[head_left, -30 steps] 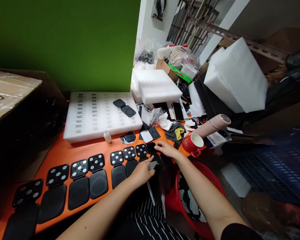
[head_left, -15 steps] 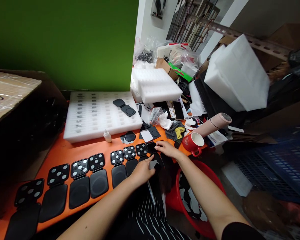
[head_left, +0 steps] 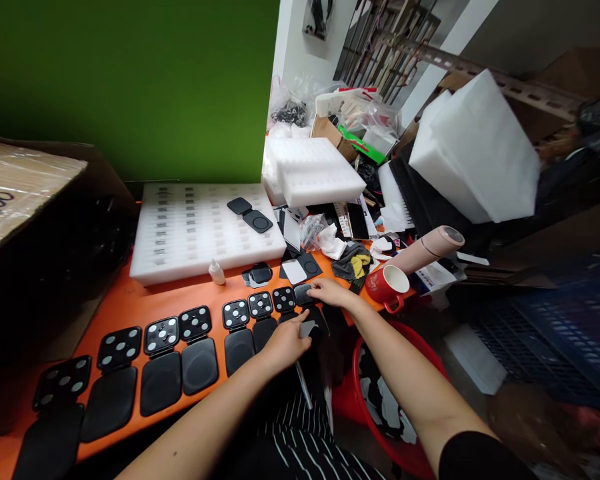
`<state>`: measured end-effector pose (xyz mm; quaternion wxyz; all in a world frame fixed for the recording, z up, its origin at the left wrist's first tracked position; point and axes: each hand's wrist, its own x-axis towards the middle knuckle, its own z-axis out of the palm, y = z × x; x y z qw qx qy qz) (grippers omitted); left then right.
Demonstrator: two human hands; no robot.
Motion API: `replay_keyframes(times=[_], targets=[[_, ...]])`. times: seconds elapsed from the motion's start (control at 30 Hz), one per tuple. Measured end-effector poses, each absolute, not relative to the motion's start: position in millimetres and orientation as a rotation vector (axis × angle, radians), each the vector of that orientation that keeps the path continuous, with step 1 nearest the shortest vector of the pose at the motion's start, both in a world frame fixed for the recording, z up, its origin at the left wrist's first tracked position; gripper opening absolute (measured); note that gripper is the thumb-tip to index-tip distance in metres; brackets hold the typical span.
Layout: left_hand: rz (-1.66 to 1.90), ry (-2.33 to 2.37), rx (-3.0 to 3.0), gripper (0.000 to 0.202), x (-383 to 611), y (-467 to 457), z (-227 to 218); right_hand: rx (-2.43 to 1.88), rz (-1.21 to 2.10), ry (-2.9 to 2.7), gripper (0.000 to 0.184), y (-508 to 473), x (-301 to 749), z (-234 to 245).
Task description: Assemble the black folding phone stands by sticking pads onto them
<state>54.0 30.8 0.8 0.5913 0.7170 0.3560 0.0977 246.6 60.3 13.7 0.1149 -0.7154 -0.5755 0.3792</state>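
Along the orange table lies a row of opened black folding charging pads; a black pad (head_left: 161,385) has a flap (head_left: 161,335) with pale round dots. At the row's right end, my right hand (head_left: 330,292) has its fingers closed at the right edge of a dark square panel (head_left: 303,294), which shows a greyish sheen. My left hand (head_left: 284,343) is just below, index finger stretched over the lower half of that pad. A grey film piece (head_left: 308,329) sits between its index finger and thumb. A thin silver rod (head_left: 304,385) sticks out below; whether the hand holds it is unclear.
A white foam tray (head_left: 180,260) bears an opened black folding pad (head_left: 257,221). In front stand a small white bottle (head_left: 217,273) and dark thin pieces (head_left: 258,274). To the right are a red mug (head_left: 385,285), a pink flask (head_left: 433,247) and a red bucket (head_left: 420,353) of scraps.
The square panel at my right fingers has turned from black to a greyish sheen. Both hands stay nearly in place; the view has shifted very slightly.
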Motion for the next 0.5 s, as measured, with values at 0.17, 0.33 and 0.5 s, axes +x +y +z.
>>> replay_keyframes(times=[0.17,0.33,0.5], targets=[[0.224,0.831,1.675,0.071,54.3,30.9,-0.7,-2.158,1.105,-1.714,0.018,63.6,245.3,15.8],[0.219,0.833,1.684,0.068,53.8,30.8,2.6,-2.204,1.063,-1.753,0.025,65.3,244.1,20.4],[0.218,0.827,1.685,0.067,54.4,32.2,5.0,-2.205,1.091,-1.800,0.024,69.7,244.2,24.1]])
